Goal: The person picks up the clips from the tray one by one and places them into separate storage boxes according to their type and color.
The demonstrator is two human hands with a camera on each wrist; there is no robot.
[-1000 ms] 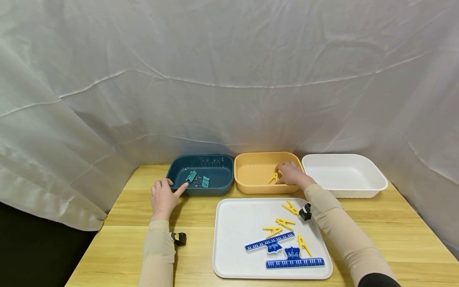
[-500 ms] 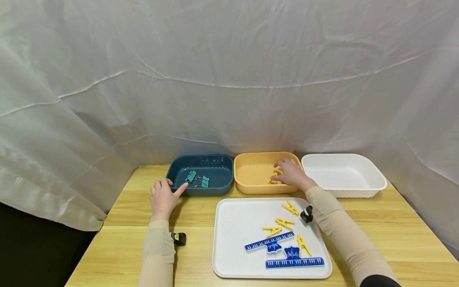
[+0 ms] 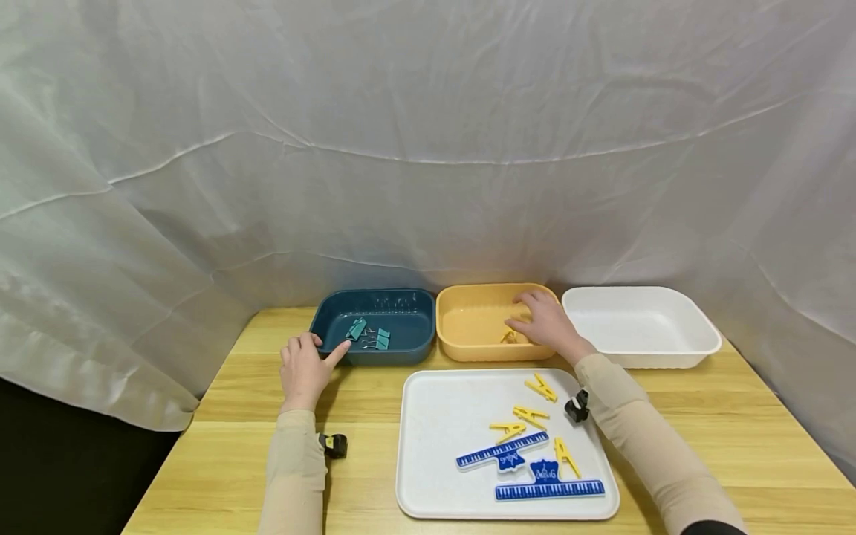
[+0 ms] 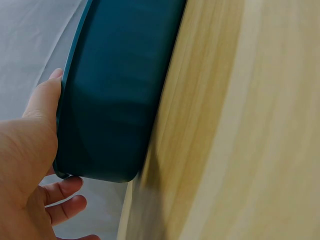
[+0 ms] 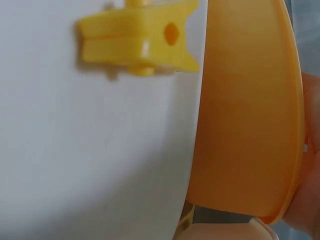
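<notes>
Head view: right hand (image 3: 547, 323) is inside the orange bin (image 3: 468, 352), thumb and fingers parted, grasping nothing; one yellow clip (image 3: 510, 337) lies on the bin floor just below the thumb. Left hand (image 3: 305, 369) spans the near-left corner of the teal bin (image 3: 374, 357), which contains green binder clips (image 3: 357, 328). White tray (image 3: 431, 416) on the tabletop (image 3: 361, 490) carries four more yellow clips and two blue keyboard-patterned clips (image 3: 550, 491).

Left wrist view: thumb against the teal rim, other fingers loosely bent near the bin's end.

Right wrist view: orange outer wall; hand partly hidden behind it, finger pose unclear here.
</notes>
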